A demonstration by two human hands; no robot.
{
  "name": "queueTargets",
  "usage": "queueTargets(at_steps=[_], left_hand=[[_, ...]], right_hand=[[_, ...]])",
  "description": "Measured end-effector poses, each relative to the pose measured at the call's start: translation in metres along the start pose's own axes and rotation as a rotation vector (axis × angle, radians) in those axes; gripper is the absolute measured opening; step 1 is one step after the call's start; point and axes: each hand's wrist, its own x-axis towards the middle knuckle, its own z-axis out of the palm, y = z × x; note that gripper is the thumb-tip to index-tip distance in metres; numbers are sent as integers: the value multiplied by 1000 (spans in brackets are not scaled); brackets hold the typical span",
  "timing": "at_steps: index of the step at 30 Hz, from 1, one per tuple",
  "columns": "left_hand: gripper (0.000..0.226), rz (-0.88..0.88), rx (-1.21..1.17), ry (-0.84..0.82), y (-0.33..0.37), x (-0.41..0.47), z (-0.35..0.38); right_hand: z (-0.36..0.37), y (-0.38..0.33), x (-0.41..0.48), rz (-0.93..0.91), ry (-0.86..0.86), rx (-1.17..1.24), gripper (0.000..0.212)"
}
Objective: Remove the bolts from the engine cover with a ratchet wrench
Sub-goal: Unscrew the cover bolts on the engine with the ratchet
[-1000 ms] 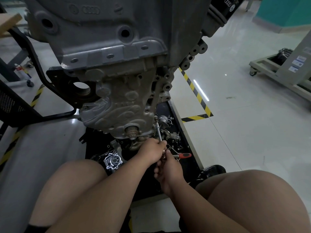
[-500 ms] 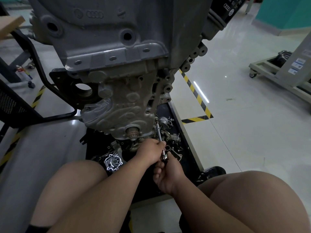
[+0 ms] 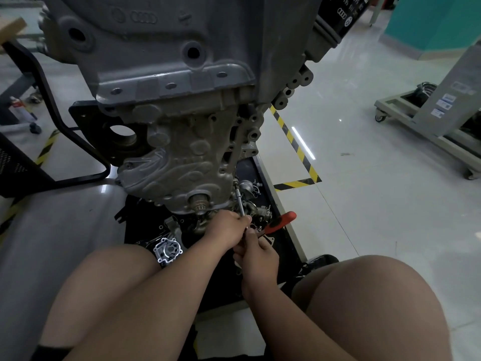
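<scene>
Your left hand (image 3: 229,227): fingers curled round extension bar (image 3: 240,203). Right hand (image 3: 257,256) grips wrench (image 3: 280,222). Socket (image 3: 235,184) sits at engine cover (image 3: 182,162) edge, just above your fingers; bolt hidden under it. Judgement: 1 bolt in work, cover not off, remaining count unclear.

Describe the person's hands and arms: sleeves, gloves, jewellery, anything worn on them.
Nothing is worn on either. The left hand and right hand are ungloved, and no ring shows on the visible fingers. The left forearm and right forearm are bare down to the bottom edge of the picture: no sleeve, cuff, watch or wristband is in view.
</scene>
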Motion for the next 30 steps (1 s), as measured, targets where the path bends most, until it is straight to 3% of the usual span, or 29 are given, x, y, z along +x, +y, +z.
queueTargets(at_steps=[3,10,17,24,27,30], left_hand=[[33,10,11,12,0,0,1],[35,9,-5,11,2,2,2],[35,1,-26,26,-4,2,-2],[38,-9,-49,-17,-3,-1,2],[38,5,-49,7,-3,-2,1],[37,11,-51,23,-2,-3,1]], right_hand=[[1,0,-1,20,26,-39,35],[-2,-3,3,36,61,-24,39],[-1,-11,10,400,-72,197,44],[0,-15,20,529,-107,271,48],[-2,-11,21,476,-82,247,45],[-4,-5,19,267,-31,67,46]])
